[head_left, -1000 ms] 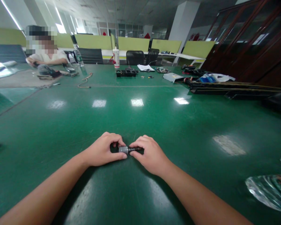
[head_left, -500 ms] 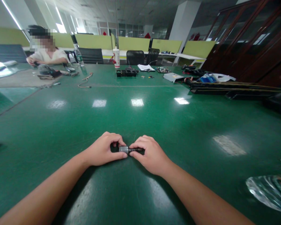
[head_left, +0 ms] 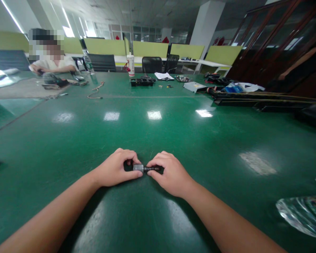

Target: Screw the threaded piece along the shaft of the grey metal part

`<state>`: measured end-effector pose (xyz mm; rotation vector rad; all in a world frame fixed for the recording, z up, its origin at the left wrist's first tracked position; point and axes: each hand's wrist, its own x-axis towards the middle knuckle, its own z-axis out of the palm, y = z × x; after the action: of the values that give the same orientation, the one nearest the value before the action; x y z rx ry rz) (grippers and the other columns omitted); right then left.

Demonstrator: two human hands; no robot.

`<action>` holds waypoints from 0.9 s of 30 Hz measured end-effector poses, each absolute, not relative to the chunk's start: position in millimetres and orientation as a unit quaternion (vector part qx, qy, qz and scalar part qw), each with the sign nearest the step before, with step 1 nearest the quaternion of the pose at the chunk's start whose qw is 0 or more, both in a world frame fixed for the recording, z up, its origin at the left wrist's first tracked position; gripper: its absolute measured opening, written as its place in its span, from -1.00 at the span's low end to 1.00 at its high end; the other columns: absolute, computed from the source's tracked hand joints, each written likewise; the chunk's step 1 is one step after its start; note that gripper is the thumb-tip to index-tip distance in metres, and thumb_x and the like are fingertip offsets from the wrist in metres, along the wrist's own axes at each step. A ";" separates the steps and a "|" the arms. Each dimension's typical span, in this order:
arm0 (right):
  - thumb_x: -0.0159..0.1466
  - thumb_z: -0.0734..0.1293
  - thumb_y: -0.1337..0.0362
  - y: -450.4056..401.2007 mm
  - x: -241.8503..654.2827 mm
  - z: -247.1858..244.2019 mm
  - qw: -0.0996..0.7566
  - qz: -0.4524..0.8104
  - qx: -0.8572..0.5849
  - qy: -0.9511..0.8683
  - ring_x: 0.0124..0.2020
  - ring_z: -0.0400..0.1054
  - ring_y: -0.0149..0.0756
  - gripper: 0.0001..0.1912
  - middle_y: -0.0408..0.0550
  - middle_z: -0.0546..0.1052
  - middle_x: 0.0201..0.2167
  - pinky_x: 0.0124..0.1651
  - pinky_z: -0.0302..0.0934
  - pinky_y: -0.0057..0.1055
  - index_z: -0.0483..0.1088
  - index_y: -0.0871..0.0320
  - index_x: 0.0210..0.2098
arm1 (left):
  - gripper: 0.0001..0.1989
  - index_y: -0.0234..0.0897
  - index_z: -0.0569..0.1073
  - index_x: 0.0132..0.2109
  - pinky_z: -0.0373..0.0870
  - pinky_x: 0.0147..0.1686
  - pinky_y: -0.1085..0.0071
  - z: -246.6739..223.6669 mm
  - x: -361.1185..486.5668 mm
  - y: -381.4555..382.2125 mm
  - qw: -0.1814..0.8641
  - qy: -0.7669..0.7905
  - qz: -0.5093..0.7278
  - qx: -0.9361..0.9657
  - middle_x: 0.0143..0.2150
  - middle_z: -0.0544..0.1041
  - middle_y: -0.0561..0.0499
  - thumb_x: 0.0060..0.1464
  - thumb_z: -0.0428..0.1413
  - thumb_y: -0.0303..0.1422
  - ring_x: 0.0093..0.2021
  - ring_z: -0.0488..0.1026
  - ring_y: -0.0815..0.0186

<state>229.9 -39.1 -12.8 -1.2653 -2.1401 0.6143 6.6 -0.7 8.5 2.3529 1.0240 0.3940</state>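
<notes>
At the worktop's (head_left: 158,130) far side, a white bottle (head_left: 131,66) stands upright behind a black device (head_left: 142,82). White papers (head_left: 163,76) lie near it. A seated person (head_left: 52,59) is at the far left, near a clear bottle (head_left: 87,62).

Green table (head_left: 152,135), assorted parts atop

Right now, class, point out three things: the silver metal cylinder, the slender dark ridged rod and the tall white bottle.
Silver metal cylinder (head_left: 138,168): head view, middle of its side.
Slender dark ridged rod (head_left: 150,168): head view, on its ridges.
Tall white bottle (head_left: 131,66): head view, middle of its body.
</notes>
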 end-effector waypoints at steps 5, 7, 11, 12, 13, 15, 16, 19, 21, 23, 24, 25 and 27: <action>0.18 0.45 0.38 -39.6 231.4 -12.9 0.283 0.227 -0.478 -0.800 -0.23 0.33 -0.27 -0.89 -0.13 0.55 -0.33 -0.09 0.13 -0.26 0.54 0.09 -0.29 | -0.78 -0.26 0.51 -0.25 0.21 -0.14 0.35 9.1 6.3 -1.0 0.268 0.380 0.144 0.873 -0.34 0.52 0.08 0.06 0.25 -0.19 -0.30 0.43 0.30; 0.18 0.44 0.38 -39.4 231.7 -12.4 0.281 0.226 -0.480 -0.800 -0.23 0.33 -0.27 -0.89 -0.13 0.55 -0.33 -0.08 0.12 -0.26 0.54 0.08 -0.28 | -0.79 -0.26 0.51 -0.26 0.21 -0.15 0.36 9.3 6.0 -0.8 0.267 0.381 0.143 0.873 -0.35 0.51 0.09 0.06 0.24 -0.20 -0.30 0.43 0.31; 0.18 0.45 0.38 -38.3 232.9 -11.1 0.278 0.226 -0.485 -0.798 -0.22 0.33 -0.27 -0.89 -0.14 0.56 -0.33 -0.08 0.12 -0.26 0.55 0.08 -0.28 | -0.79 -0.26 0.51 -0.27 0.22 -0.16 0.37 10.1 5.6 -0.5 0.269 0.382 0.146 0.872 -0.36 0.52 0.08 0.07 0.23 -0.20 -0.32 0.43 0.32; 0.18 0.45 0.38 -37.9 233.4 -10.8 0.278 0.226 -0.486 -0.797 -0.22 0.34 -0.27 -0.89 -0.14 0.56 -0.32 -0.08 0.13 -0.26 0.55 0.08 -0.28 | -0.79 -0.26 0.51 -0.27 0.23 -0.17 0.38 10.3 5.5 -0.5 0.271 0.382 0.147 0.871 -0.36 0.52 0.08 0.07 0.23 -0.21 -0.32 0.43 0.31; 0.18 0.45 0.38 -37.6 234.0 -10.5 0.278 0.226 -0.487 -0.796 -0.21 0.34 -0.27 -0.89 -0.14 0.57 -0.32 -0.08 0.13 -0.26 0.55 0.08 -0.28 | -0.80 -0.26 0.51 -0.27 0.23 -0.18 0.38 10.5 5.5 -0.5 0.272 0.383 0.148 0.870 -0.36 0.52 0.08 0.07 0.23 -0.21 -0.32 0.43 0.31; 0.18 0.45 0.38 -37.1 235.1 -10.0 0.276 0.226 -0.491 -0.795 -0.22 0.34 -0.27 -0.89 -0.13 0.57 -0.31 -0.09 0.13 -0.26 0.55 0.08 -0.28 | -0.79 -0.26 0.51 -0.27 0.24 -0.19 0.39 10.7 5.4 -0.4 0.274 0.384 0.150 0.869 -0.36 0.52 0.08 0.07 0.23 -0.21 -0.32 0.43 0.31; 0.18 0.45 0.38 -36.9 235.6 -9.9 0.276 0.226 -0.492 -0.794 -0.22 0.35 -0.26 -0.89 -0.13 0.57 -0.31 -0.09 0.14 -0.26 0.55 0.08 -0.28 | -0.79 -0.26 0.51 -0.27 0.24 -0.19 0.39 10.8 5.4 -0.4 0.275 0.385 0.150 0.868 -0.36 0.52 0.07 0.07 0.23 -0.20 -0.32 0.43 0.31; 0.18 0.45 0.38 -36.8 236.9 -9.3 0.278 0.228 -0.491 -0.794 -0.21 0.35 -0.26 -0.89 -0.13 0.58 -0.31 -0.09 0.15 -0.26 0.56 0.08 -0.29 | -0.79 -0.26 0.51 -0.27 0.24 -0.19 0.38 10.9 5.5 -0.3 0.277 0.387 0.149 0.867 -0.37 0.52 0.07 0.06 0.23 -0.20 -0.33 0.43 0.31; 0.18 0.45 0.38 -36.6 237.6 -9.1 0.279 0.230 -0.489 -0.793 -0.21 0.35 -0.26 -0.89 -0.12 0.58 -0.31 -0.09 0.16 -0.26 0.56 0.08 -0.29 | -0.79 -0.26 0.51 -0.28 0.24 -0.19 0.38 11.0 5.7 -0.2 0.276 0.389 0.148 0.866 -0.37 0.52 0.08 0.06 0.24 -0.20 -0.33 0.43 0.31; 0.18 0.45 0.39 -36.3 238.3 -9.0 0.280 0.232 -0.489 -0.793 -0.21 0.36 -0.26 -0.89 -0.12 0.58 -0.31 -0.09 0.16 -0.26 0.56 0.08 -0.29 | -0.79 -0.26 0.51 -0.28 0.24 -0.19 0.38 11.0 5.8 -0.1 0.276 0.390 0.147 0.866 -0.37 0.52 0.08 0.06 0.24 -0.20 -0.33 0.44 0.31; 0.18 0.45 0.39 -36.1 238.7 -9.1 0.280 0.232 -0.489 -0.793 -0.21 0.36 -0.26 -0.89 -0.12 0.58 -0.31 -0.09 0.16 -0.27 0.56 0.08 -0.29 | -0.79 -0.26 0.52 -0.28 0.24 -0.19 0.38 10.9 5.8 0.0 0.277 0.390 0.147 0.866 -0.37 0.52 0.08 0.06 0.24 -0.21 -0.33 0.44 0.31; 0.17 0.45 0.39 -35.9 239.0 -9.2 0.279 0.230 -0.490 -0.793 -0.21 0.36 -0.26 -0.89 -0.12 0.58 -0.31 -0.09 0.16 -0.27 0.56 0.08 -0.30 | -0.79 -0.26 0.52 -0.28 0.24 -0.19 0.38 10.8 5.7 0.1 0.277 0.390 0.147 0.866 -0.37 0.52 0.08 0.06 0.24 -0.21 -0.33 0.44 0.31; 0.17 0.45 0.39 -35.4 239.6 -9.6 0.278 0.227 -0.490 -0.794 -0.22 0.36 -0.27 -0.89 -0.12 0.58 -0.32 -0.09 0.16 -0.27 0.56 0.09 -0.30 | -0.79 -0.27 0.51 -0.27 0.24 -0.19 0.38 10.4 5.6 0.3 0.279 0.388 0.147 0.866 -0.37 0.52 0.08 0.07 0.23 -0.20 -0.33 0.43 0.31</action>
<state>239.6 -35.4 -9.6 -1.3161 -2.1313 0.6089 5.6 0.3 10.4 2.3234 1.0394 0.3944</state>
